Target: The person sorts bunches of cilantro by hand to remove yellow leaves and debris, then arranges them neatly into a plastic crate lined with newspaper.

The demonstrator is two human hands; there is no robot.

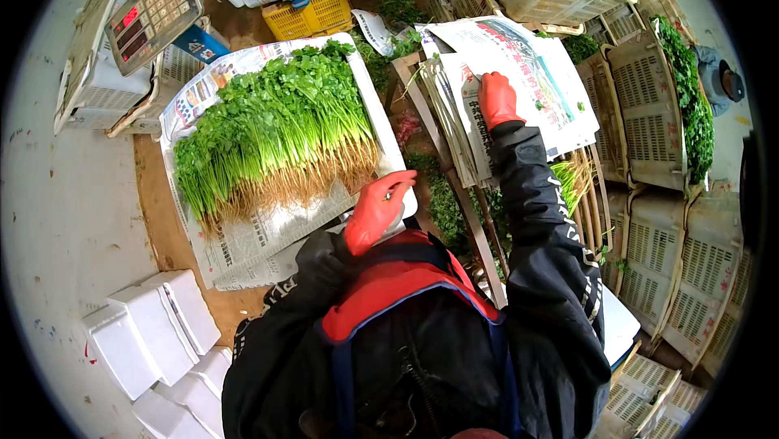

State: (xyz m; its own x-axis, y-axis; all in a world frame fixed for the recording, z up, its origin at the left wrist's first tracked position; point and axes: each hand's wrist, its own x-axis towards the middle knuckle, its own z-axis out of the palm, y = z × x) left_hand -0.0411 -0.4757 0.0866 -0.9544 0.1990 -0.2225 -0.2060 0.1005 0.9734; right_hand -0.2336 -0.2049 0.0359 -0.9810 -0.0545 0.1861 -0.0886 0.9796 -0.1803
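Bundles of leafy green stalks with roots lie in a row on newspaper in a white foam box, roots towards me. My left hand, in an orange-red rubber glove, is raised by the box's near right corner, fingers apart and nothing seen between them. On the right my right hand, gloved alike, rests on a stack of newspapers; its fingers are curled at the sheets, and whether they pinch one cannot be told. More rooted stalks stick out from under the stack.
A scale with a lit display stands at the upper left, near a yellow plastic basket. White foam boxes are stacked lower left. Slatted plastic crates line the right side, with a person beyond. A metal frame supports the newspapers.
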